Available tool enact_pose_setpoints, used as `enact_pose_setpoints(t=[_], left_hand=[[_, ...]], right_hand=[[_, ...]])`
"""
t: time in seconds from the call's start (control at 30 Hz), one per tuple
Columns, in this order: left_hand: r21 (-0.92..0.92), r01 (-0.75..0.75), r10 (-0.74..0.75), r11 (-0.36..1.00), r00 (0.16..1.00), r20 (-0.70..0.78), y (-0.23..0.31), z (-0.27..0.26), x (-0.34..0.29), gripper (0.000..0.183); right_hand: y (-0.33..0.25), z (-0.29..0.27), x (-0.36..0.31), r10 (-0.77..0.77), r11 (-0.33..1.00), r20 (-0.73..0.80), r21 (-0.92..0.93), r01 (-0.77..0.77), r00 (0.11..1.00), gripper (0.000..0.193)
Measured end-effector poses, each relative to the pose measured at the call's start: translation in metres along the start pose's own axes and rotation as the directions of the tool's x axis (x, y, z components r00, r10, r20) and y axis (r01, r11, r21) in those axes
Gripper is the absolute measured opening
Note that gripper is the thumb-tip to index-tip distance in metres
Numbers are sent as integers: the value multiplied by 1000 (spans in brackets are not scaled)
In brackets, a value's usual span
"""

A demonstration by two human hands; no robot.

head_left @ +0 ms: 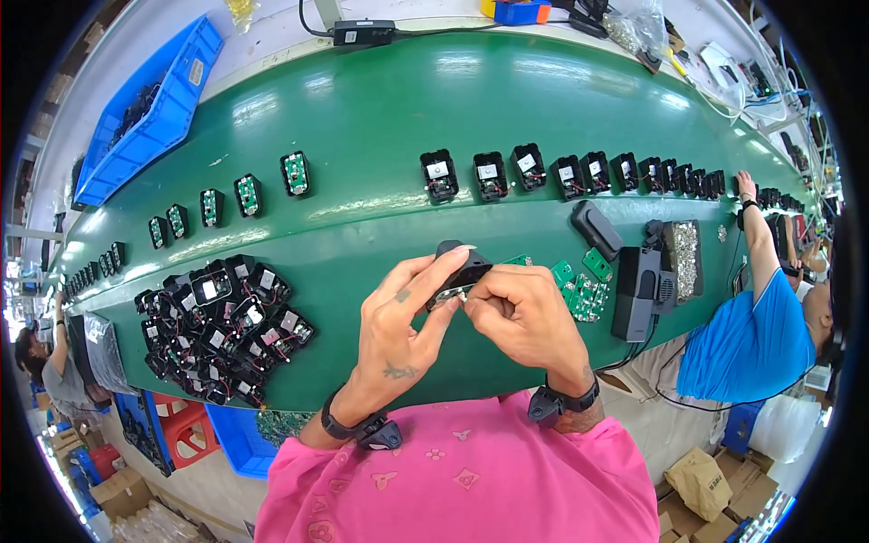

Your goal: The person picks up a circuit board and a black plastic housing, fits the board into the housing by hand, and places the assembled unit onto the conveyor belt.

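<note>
Above the near part of the green bench, my left hand (396, 330) grips a small black plastic housing (472, 270), tilted in the fingers. My right hand (529, 317) meets it at its right end, thumb and forefinger pinched together; whatever is between them is hidden. Left of my hands lies a heap of similar black housings (217, 317) with wires and pale square parts. Several loose green circuit boards (588, 299) lie just right of my right hand. Past them are a dark oblong case (596, 228) and a grey upright device (634, 299).
Along the bench runs a row of black housings (439, 176); those farther left carry green boards (296, 174). A tray of small metal parts (685, 258) stands right. Blue bins sit far left (190, 104) and below the bench (237, 443). A co-worker's arm (760, 235) reaches in at right.
</note>
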State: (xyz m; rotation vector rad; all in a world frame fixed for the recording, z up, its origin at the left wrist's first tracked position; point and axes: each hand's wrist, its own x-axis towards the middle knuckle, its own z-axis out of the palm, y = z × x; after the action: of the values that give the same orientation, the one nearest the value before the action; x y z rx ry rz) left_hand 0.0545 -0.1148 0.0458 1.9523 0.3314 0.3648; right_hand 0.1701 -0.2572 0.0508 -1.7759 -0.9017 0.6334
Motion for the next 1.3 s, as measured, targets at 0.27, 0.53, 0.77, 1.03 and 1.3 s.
enact_pose_setpoints(t=[0.27, 0.53, 0.77, 1.03, 1.3], left_hand=[[220, -45, 68, 974, 993, -99, -1, 9, -8, 54], [173, 18, 1, 985, 994, -109, -3, 11, -9, 51], [266, -66, 100, 962, 988, -115, -14, 16, -6, 53], [-347, 231, -273, 909, 959, -76, -25, 14, 1, 48], [-321, 282, -282, 904, 958, 46, -27, 11, 0, 62]], right_hand=[[5, 11, -2, 41, 999, -65, -2, -41, 997, 9], [1, 14, 0, 70, 997, -59, -6, -71, 996, 9], [18, 23, -1, -51, 988, -93, -147, 37, 994, 8], [23, 22, -2, 232, 972, -240, 87, -217, 943, 15], [29, 26, -9, 347, 834, -155, 503, -228, 925, 12]])
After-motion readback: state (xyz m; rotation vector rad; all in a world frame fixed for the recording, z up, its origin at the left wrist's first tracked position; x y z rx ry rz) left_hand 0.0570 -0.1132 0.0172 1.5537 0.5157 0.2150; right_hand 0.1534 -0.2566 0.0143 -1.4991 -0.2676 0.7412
